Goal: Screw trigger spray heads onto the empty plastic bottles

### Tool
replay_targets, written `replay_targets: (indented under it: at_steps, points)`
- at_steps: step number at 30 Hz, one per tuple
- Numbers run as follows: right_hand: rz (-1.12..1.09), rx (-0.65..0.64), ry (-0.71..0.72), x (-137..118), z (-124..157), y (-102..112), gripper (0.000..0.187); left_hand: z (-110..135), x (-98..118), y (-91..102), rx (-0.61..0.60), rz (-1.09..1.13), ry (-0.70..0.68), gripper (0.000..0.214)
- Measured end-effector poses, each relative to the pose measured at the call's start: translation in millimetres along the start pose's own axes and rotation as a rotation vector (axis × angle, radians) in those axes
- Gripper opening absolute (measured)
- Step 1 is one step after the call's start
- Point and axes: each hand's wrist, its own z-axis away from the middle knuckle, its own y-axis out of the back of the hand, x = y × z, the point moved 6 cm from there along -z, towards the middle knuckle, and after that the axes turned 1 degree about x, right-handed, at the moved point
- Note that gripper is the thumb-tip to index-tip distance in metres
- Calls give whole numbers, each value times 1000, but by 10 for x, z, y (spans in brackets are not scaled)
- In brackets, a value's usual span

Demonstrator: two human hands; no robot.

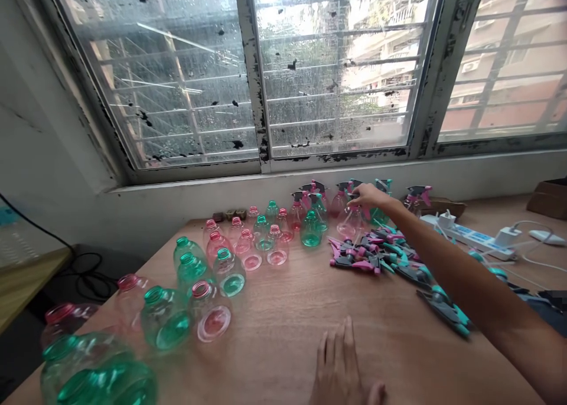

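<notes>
My right hand (367, 196) reaches to the back of the table, its fingers closed on the sprayer head of a clear pink spray bottle (349, 223). This bottle stands close to other capped spray bottles (339, 201). My left hand (338, 366) lies flat near the front edge of view, fingers stretched out and holding nothing. Just in front of my right forearm is a heap of loose pink, teal and grey sprayer heads (370, 251). To the left, several open bottles without sprayers stand in pink and green, among them a green bottle (312, 231).
A white and blue power strip (472, 237) with plugs and cables lies at the right. Brown cardboard (549, 199) sits at the far right. A wall and window frame (336, 158) bound the wooden table (274, 328) behind. Large bottles (166, 319) line its left edge.
</notes>
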Motion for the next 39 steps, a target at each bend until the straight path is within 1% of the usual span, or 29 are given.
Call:
replay_targets:
  at_steps: [2, 5, 9, 12, 15, 20, 24, 27, 33, 39]
  points:
    - [4, -32, 20, -4, 24, 40, 24, -8, 15, -10, -30, -20, -5, 84]
    - [3, -42, 37, -25, 34, 74, 26, -16, 27, -13, -67, -27, -6, 85]
    - [9, 3, -2, -22, -6, 29, 24, -15, 35, 28, -43, 6, -6, 83]
    - [4, 67, -63, 23, -53, -45, 23, -9, 27, 38, -4, 17, 3, 84]
    - [-20, 150, -102, 76, -100, -94, 23, -4, 15, 8, 22, 7, 3, 85]
    - [-90, 295, -118, 146, -170, -102, 30, -1, 38, -8, 68, 14, -29, 84]
    - [-154, 373, -121, 170, -207, -140, 35, -2, 76, 1, 49, -23, -56, 84]
    - [-196, 385, -99, 152, -231, -199, 31, -1, 88, -4, 28, -64, -58, 85]
    - [-226, 355, -52, 111, -292, -296, 26, -1, 94, -13, 75, -28, -60, 82]
    - [-218, 346, -33, 50, -319, -371, 28, 6, 91, -11, 96, -24, -94, 82]
